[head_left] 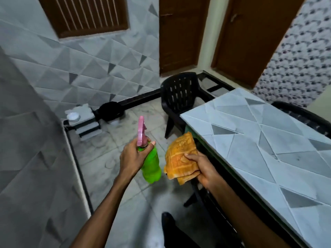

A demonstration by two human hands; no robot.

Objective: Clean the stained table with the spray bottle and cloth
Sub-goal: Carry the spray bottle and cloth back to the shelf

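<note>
Left hand (133, 155) grips the spray bottle (150, 166) at the neck, fingers curled round it just under the pink trigger head. Bottle has a green body, roughly upright with a slight tilt, pink head pointing away from the camera. It's held in the air over the floor (123, 190), left of the table.

Right hand (203, 170) pinches a folded orange cloth (180, 158), thumb on top, fingers underneath. The cloth sticks out to the left of the hand. Bottle and cloth are close, small gap between them, not touching. The cloth is just beside the table's near-left edge, off the top.

Table (259, 153) is on the right: pale grey top with a darker triangle pattern. A few faint dark specks on the top toward the right; too blurred to say more.

Black plastic chair (180, 97) at the table's far end, second black chair (304, 117) along its far side, chair legs (194, 196) partly under the near side.

Wall (53, 77) on the left has the same triangle pattern. By it on the floor: a white-and-black stepped block (84, 122) with a round white cap, and a dark round thing (111, 111) beside it.

Brown doors (179, 36) at the back, barred window (84, 15) top left.
</note>
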